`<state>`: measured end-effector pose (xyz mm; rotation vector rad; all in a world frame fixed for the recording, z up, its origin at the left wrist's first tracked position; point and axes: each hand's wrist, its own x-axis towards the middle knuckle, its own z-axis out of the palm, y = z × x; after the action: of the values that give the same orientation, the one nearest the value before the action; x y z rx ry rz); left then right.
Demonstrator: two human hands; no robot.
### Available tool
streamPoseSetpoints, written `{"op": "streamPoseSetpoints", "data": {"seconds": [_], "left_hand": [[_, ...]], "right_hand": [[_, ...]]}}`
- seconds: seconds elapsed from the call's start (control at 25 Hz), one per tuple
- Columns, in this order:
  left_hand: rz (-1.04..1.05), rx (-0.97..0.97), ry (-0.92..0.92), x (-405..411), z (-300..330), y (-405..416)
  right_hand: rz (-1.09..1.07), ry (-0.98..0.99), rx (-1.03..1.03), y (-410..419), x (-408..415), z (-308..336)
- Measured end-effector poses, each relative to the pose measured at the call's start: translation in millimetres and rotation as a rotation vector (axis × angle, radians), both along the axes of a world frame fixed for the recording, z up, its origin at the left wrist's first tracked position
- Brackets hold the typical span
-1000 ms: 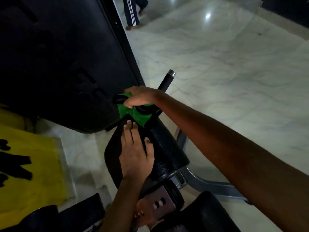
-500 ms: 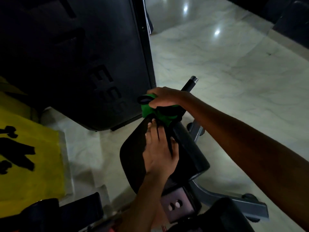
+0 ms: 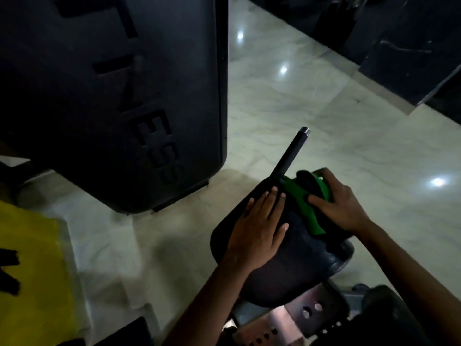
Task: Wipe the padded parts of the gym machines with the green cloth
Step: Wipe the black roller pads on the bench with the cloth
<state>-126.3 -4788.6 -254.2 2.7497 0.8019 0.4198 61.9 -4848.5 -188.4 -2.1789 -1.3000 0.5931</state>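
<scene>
While the right hand (image 3: 345, 204) grips the green cloth (image 3: 305, 196) against the far end of the black pad (image 3: 294, 265), the left hand (image 3: 259, 229) lies flat and open beside it. Stage: wiping under way, near half unreached. Lettering: dark machine panel (image 3: 112, 96), partly legible, "…ESS".

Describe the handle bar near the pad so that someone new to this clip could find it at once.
Start at the big dark machine panel with cut-out lettering, upper left. Right of its lower corner lies the black seat pad under both hands. The handle bar rises from the pad's far edge: a thin black rod, alone in having a silver tip.
</scene>
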Motion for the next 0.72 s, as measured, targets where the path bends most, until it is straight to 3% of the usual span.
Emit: {"op": "streamPoseSetpoints", "data": {"seconds": [0.16, 0.52, 0.72], "left_hand": [[-0.109, 0.003, 0.009, -5.4, 4.2, 14.4], [-0.244, 0.091, 0.013, -8.4, 7.4, 36.5], [-0.372, 0.153, -0.026, -1.4, 2.2, 64.0]], "right_hand": [[-0.034, -0.112, -0.012, -34.9, -16.6, 3.3], [-0.144, -0.599, 0.133, -80.8, -60.9, -22.5], [0.022, -0.888, 0.161, -108.2, -108.0, -53.7]]}}
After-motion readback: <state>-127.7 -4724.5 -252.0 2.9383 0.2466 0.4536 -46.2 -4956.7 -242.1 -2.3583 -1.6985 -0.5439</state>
